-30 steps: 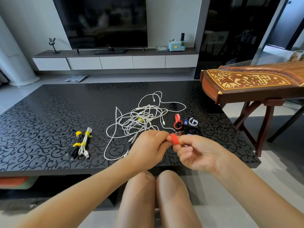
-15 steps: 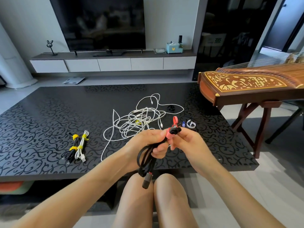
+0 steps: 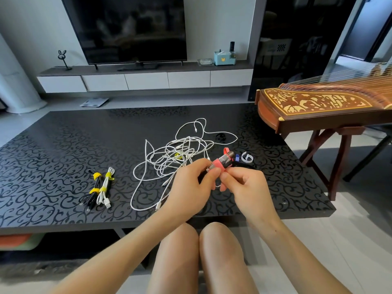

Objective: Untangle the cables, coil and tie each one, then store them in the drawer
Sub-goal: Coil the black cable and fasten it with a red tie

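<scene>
Both pinching tight, left hand (image 3: 188, 187) and right hand (image 3: 248, 187) on red fabric strap (image 3: 217, 165), wrapped round coiled black cable (image 3: 226, 159), tangled white cables (image 3: 180, 149) just left, two yellow-tied cable bundles (image 3: 99, 187) farther left

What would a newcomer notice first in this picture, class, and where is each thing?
The two hands meet over the near edge of the table: the left hand and right hand pinch a red tie wrapped round a coiled black cable. Behind them a tangle of white cables sprawls mid-table, and two tied bundles lie to its left.
</scene>
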`<action>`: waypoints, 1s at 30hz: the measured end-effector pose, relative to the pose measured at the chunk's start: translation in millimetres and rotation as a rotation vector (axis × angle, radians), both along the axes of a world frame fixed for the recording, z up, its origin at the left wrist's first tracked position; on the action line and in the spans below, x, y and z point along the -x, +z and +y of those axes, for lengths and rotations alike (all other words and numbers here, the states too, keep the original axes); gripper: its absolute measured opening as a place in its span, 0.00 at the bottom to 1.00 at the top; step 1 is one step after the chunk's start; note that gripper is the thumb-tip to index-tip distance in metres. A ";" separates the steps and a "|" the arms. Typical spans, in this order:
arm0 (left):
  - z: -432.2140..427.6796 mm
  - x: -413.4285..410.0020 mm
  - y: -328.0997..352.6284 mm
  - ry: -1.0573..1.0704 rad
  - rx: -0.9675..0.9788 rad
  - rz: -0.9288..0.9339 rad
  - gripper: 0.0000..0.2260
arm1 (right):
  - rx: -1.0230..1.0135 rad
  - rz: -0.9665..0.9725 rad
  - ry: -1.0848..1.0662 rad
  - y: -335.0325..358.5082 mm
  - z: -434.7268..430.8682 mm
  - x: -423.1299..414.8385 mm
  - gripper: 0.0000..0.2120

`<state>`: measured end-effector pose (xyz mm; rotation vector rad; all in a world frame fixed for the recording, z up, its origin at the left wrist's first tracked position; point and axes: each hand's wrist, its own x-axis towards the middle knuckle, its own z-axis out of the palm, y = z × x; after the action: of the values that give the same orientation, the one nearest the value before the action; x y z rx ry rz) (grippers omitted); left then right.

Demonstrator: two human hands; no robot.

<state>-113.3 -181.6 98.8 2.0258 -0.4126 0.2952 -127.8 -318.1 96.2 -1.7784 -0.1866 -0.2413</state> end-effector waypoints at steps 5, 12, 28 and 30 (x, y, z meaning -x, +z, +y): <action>-4.7 -4.0 -3.7 0.115 -0.192 -0.278 0.12 | -0.221 0.165 0.042 2.5 3.9 -3.4 0.15; 0.0 -10.6 -12.5 -0.125 -0.396 -0.138 0.08 | -0.181 0.066 -0.181 -19.9 5.6 -16.2 0.20; -8.4 -44.6 -22.4 -0.251 0.900 1.014 0.16 | 0.847 -1.059 0.040 -81.2 -17.4 -38.8 0.14; -11.5 -54.0 -25.1 -0.148 1.001 0.999 0.13 | 0.858 -0.985 0.079 -81.6 -22.5 -45.5 0.14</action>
<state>-59.3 -193.1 73.7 0.9450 0.2107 -0.5206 -82.3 -340.5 14.6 -2.3275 -1.2026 -1.0988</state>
